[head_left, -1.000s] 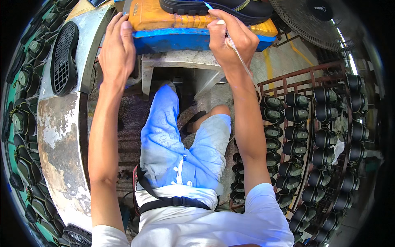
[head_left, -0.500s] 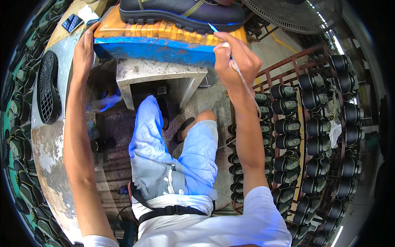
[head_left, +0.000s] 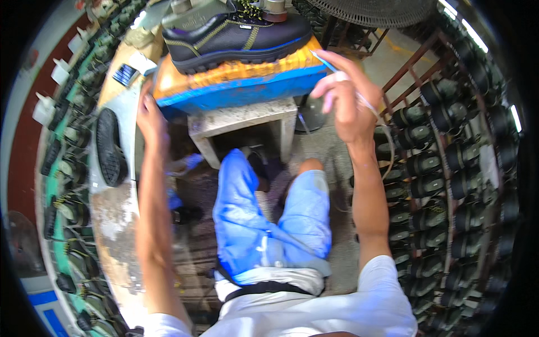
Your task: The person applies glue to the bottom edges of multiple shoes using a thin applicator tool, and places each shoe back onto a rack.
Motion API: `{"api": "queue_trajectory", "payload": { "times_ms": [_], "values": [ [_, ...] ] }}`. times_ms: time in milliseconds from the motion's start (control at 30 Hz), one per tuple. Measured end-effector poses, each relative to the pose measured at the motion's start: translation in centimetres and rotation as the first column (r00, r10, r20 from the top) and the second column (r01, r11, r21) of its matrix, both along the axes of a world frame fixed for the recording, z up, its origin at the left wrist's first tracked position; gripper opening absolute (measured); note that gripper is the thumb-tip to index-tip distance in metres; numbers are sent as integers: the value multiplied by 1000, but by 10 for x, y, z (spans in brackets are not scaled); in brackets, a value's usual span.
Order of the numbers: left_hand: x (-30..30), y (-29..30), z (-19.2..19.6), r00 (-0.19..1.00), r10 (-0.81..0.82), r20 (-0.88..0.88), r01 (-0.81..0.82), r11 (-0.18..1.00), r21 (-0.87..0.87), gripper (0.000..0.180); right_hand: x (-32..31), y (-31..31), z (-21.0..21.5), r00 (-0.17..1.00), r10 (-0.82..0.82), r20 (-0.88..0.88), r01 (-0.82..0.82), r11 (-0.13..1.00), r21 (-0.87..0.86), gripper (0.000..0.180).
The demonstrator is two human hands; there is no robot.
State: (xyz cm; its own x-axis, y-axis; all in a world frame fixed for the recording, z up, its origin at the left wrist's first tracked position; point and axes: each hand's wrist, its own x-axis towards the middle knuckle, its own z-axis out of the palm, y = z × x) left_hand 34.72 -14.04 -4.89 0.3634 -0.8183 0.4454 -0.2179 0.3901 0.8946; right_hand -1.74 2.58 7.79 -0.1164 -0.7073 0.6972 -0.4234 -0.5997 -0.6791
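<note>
A black work shoe [head_left: 236,36] with blue and yellow trim lies on an orange and blue padded block [head_left: 236,84] that rests on a small grey stool [head_left: 247,121]. My left hand [head_left: 150,118] rests against the block's left end, fingers flat. My right hand [head_left: 345,101] is raised off the block's right corner and is shut on a thin pale brush [head_left: 328,62], whose tip points up and left toward the shoe. My knees in blue shorts [head_left: 269,219] sit under the stool.
A curved worn metal bench [head_left: 115,224] runs along my left, with a loose black sole [head_left: 109,147] on it. Beyond it a green conveyor [head_left: 62,185] carries several shoes. A metal rack [head_left: 449,168] of dark shoes stands at my right. A fan [head_left: 382,11] is at the top.
My right hand has lifted off the block's corner with the brush. The view has tipped down, so the block and shoe sit lower in the picture and the whole shoe shows.
</note>
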Motion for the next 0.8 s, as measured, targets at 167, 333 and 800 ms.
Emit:
{"api": "queue_trajectory", "payload": {
  "times_ms": [167, 333, 800],
  "values": [
    [-76, 150, 17, 995, -57, -81, 70, 984, 165, 34, 43, -41, -61, 995, 84, -56, -73, 982, 172, 37],
    [-85, 154, 38, 902, -78, 425, 239, 910, -339, 19, 64, -47, -40, 934, -163, -318, 201, 975, 93, 75],
    [-120, -3, 205, 602, -496, 626, 398, 866, 302, 72, -14, -139, -41, 961, -48, -274, 114, 966, 231, 100]
  ]
}}
